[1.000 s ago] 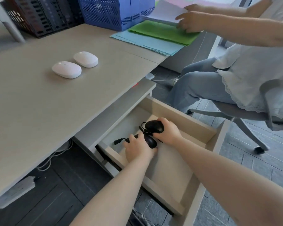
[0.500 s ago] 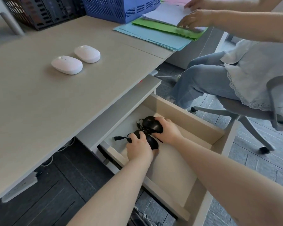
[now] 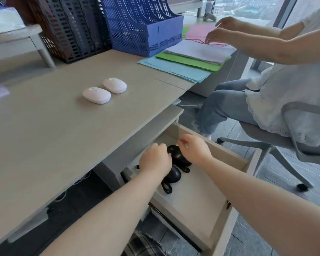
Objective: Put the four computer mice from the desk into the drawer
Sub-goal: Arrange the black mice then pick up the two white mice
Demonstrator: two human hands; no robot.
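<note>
Two white mice lie side by side on the desk [image 3: 44,126]: the nearer white mouse [image 3: 96,95] and the farther white mouse [image 3: 115,85]. The drawer [image 3: 201,209] under the desk's right end stands pulled out. Inside it lie two black corded mice, one [image 3: 176,154] toward the back and one [image 3: 174,175] nearer, with a looped black cable [image 3: 166,187]. My left hand [image 3: 155,159] and my right hand [image 3: 194,149] hover just above them, fingers loosely curled and holding nothing.
A blue file rack [image 3: 140,24] and dark racks [image 3: 72,28] stand at the desk's back. Coloured paper stacks [image 3: 188,60] lie at the right end, handled by another person's hands [image 3: 220,32]. That person sits on a grey office chair [image 3: 294,148] beside the drawer.
Both my hands have let go of the black mice and lifted slightly above them. The mice now rest in the drawer. My view has tilted upward.
</note>
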